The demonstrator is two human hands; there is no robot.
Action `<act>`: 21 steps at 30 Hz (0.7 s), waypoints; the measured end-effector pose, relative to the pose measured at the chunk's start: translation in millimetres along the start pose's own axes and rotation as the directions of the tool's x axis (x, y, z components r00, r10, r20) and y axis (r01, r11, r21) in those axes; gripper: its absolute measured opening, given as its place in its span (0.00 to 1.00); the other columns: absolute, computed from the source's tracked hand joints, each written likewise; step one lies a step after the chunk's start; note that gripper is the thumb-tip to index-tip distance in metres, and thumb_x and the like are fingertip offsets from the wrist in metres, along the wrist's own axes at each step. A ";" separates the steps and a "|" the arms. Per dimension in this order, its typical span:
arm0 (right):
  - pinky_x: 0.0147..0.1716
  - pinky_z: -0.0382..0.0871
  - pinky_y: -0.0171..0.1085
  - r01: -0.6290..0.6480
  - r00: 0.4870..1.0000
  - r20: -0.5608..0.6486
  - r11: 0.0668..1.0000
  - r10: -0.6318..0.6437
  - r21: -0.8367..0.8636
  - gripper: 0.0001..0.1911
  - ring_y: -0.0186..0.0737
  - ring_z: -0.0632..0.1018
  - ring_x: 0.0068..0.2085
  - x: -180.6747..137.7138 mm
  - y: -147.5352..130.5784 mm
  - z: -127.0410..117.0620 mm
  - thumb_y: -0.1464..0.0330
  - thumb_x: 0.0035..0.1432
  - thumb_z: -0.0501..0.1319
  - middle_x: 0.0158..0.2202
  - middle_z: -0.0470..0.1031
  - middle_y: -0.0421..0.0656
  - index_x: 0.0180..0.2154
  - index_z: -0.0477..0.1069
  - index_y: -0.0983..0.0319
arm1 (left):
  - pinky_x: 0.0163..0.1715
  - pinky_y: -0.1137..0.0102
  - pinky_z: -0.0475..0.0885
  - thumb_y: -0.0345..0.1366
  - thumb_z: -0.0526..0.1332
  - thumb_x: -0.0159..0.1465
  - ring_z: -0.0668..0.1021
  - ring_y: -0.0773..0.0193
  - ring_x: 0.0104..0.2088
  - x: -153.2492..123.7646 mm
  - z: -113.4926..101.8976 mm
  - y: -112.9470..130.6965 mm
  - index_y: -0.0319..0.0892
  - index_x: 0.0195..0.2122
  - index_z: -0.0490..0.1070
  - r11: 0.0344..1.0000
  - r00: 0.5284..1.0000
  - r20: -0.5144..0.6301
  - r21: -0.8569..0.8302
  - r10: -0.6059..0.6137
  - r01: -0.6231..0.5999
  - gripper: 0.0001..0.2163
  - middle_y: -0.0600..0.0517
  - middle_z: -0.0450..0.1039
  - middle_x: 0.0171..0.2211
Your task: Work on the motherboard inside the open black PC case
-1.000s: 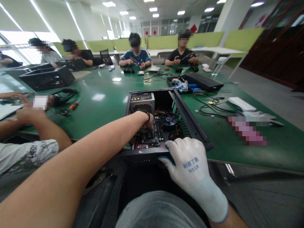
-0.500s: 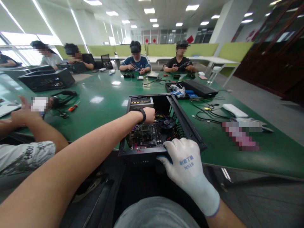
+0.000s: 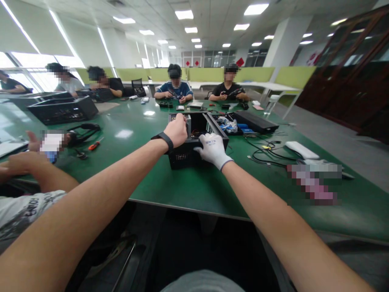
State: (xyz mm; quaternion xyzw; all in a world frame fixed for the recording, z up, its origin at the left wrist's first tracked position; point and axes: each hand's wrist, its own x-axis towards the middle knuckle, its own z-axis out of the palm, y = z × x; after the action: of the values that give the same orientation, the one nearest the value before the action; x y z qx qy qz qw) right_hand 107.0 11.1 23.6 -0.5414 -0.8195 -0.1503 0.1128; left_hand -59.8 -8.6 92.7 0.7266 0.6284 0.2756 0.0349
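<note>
The open black metal computer case (image 3: 182,160) now sits farther out, leaving bare glossy green surface (image 3: 194,190) on the near side of both hands' fingers. The white-gloved right hand (image 3: 213,150) has travelled outward with it; the bare left hand (image 3: 177,132) has shifted from the interior to the near left corner.

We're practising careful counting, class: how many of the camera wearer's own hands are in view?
2. The bare left hand is at the near left corner of the black computer case; the gloved right hand grips its near edge. Parts of both are hidden.
</note>
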 end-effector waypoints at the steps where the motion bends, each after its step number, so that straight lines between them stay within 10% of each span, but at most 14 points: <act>1: 0.49 0.64 0.48 -0.011 1.000 0.011 1.000 0.011 -0.006 0.25 0.48 0.72 0.50 17.3 1.4 4.2 0.51 0.63 0.56 0.49 0.72 0.51 0.51 0.68 0.64 | 0.46 0.62 0.69 0.31 0.48 0.69 0.76 0.58 0.40 0.7 0.2 -1.9 0.39 0.51 0.62 1.000 1.000 -0.024 -0.008 -0.011 0.011 0.12 0.43 0.75 0.40; 9: 0.49 0.71 0.49 -0.060 0.996 0.064 0.998 0.062 -0.031 0.22 0.44 0.74 0.51 93.5 10.1 22.7 0.58 0.63 0.60 0.54 0.70 0.48 0.54 0.68 0.62 | 0.46 0.63 0.69 0.37 0.48 0.69 0.76 0.58 0.42 -8.8 9.2 -20.4 0.40 0.45 0.62 0.993 0.999 -0.010 -0.110 -0.049 0.048 0.09 0.43 0.74 0.42; 21: 0.49 0.58 0.47 -0.008 0.999 0.031 1.000 0.008 0.015 0.26 0.50 0.71 0.50 20.2 -3.1 7.6 0.50 0.63 0.55 0.48 0.73 0.53 0.50 0.69 0.64 | 0.49 0.64 0.69 0.35 0.48 0.66 0.74 0.57 0.47 -16.6 -5.9 -6.4 0.37 0.50 0.60 0.986 1.000 -0.002 -0.167 -0.019 0.019 0.12 0.40 0.71 0.48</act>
State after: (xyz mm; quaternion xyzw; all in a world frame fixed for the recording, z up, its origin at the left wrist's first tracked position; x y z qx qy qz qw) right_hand 96.1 30.0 23.1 -0.5462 -0.8200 -0.1352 0.1049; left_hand -69.2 -24.5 89.2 0.7146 0.6101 0.3282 0.0971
